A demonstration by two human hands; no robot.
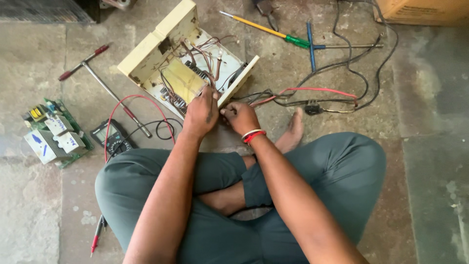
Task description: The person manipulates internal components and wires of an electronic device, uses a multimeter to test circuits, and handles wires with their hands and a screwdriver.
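Observation:
I sit cross-legged on a concrete floor in front of an open cream-coloured electrical box (161,46), which has a yellow part and several brown wires inside. My left hand (200,115) rests on the box's near edge, its fingers curled down among the wires. My right hand (240,117), with red and white bands at the wrist, is curled into a fist right beside it at the box's near corner. What the fist holds is hidden.
A multimeter (111,138) with red and black leads lies left of my knee, beside a green circuit board (54,134) and a T-handle wrench (105,84). A yellow-green screwdriver (266,30), a blue T-handle tool (311,46), tangled cables (320,92) and a cardboard box (425,11) lie beyond.

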